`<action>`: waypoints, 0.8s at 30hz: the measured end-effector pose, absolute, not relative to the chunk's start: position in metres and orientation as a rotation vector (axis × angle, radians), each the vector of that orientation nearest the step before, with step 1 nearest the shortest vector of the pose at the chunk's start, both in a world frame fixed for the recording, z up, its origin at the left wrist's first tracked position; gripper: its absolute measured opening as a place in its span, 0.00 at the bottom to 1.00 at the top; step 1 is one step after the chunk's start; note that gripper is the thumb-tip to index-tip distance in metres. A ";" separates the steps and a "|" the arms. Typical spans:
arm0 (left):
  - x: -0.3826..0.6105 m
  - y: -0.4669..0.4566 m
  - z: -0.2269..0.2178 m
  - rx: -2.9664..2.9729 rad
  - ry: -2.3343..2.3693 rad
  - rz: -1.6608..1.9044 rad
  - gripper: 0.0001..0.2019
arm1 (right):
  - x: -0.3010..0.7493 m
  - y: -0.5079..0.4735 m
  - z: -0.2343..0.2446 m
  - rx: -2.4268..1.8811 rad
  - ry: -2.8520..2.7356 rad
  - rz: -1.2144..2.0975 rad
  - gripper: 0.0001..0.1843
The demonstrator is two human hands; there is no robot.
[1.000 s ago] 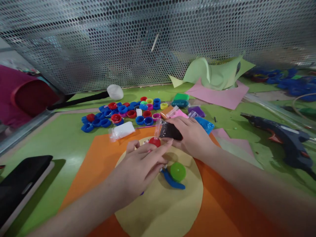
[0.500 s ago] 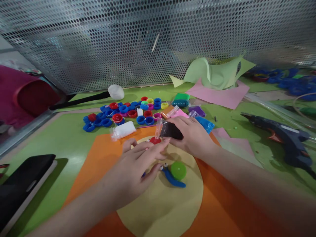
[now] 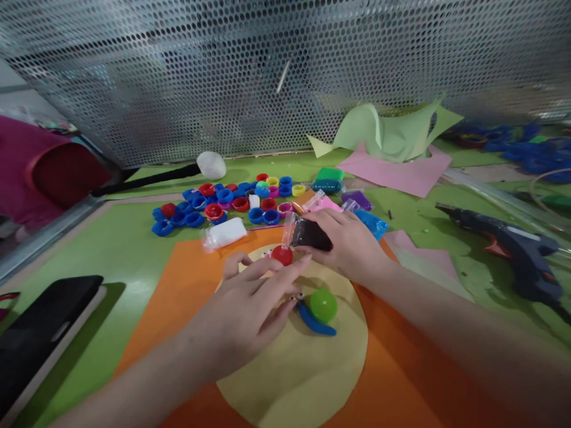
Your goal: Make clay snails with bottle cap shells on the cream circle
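Observation:
My right hand (image 3: 352,244) grips a small clear packet of black modelling clay (image 3: 311,233) between thumb and fingers, above the top of a pale yellow paper circle (image 3: 294,380). My left hand (image 3: 250,303) hovers over the circle's left part with its fingers apart, holding nothing; the index fingertip is close to the packet's lower edge. A snail with a blue clay body (image 3: 316,321), googly eyes and a green bottle-cap shell (image 3: 323,305) lies right of my left thumb. Partly hidden behind my left fingers is a red cap (image 3: 282,255) with small eyes beside it.
Orange paper (image 3: 156,309) lies under the circle. Beyond it are many bottle caps (image 3: 214,211), a white clay packet (image 3: 226,233) and a blue clay packet (image 3: 372,223). A glue gun (image 3: 513,249) lies right, a phone (image 3: 49,339) left. A perforated metal panel (image 3: 200,77) stands behind.
My left hand has shifted slightly, and more of the red cap shows behind its fingers. My right hand keeps the black clay packet in almost the same place.

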State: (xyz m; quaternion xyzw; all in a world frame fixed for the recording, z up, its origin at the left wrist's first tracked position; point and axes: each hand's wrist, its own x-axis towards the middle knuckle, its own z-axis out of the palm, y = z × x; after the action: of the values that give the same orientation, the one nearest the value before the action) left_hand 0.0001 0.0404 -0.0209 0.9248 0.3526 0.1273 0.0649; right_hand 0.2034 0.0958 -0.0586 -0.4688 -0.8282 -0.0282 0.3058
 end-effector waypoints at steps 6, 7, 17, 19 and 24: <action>0.000 0.040 -0.020 2.820 1.025 0.394 0.22 | 0.203 0.096 -0.060 -1.237 -2.189 -0.080 0.23; 0.000 0.039 -0.020 2.829 1.010 0.390 0.22 | 0.203 0.095 -0.060 -1.232 -2.189 -0.078 0.23; 0.002 0.036 -0.023 2.869 1.032 0.443 0.25 | 0.204 0.096 -0.060 -1.225 -2.188 -0.028 0.22; 0.002 0.036 -0.023 2.861 1.008 0.429 0.25 | 0.204 0.096 -0.060 -1.223 -2.186 -0.029 0.23; -0.002 0.035 -0.021 2.820 1.059 0.433 0.24 | 0.203 0.094 -0.057 -1.213 -2.167 -0.026 0.21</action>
State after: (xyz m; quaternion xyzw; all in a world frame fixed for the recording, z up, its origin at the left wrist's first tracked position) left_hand -0.0015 0.0346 -0.0211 0.9256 0.3474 0.1421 0.0491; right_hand 0.2031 0.0944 -0.0572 -0.4621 -0.8258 -0.0101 0.3231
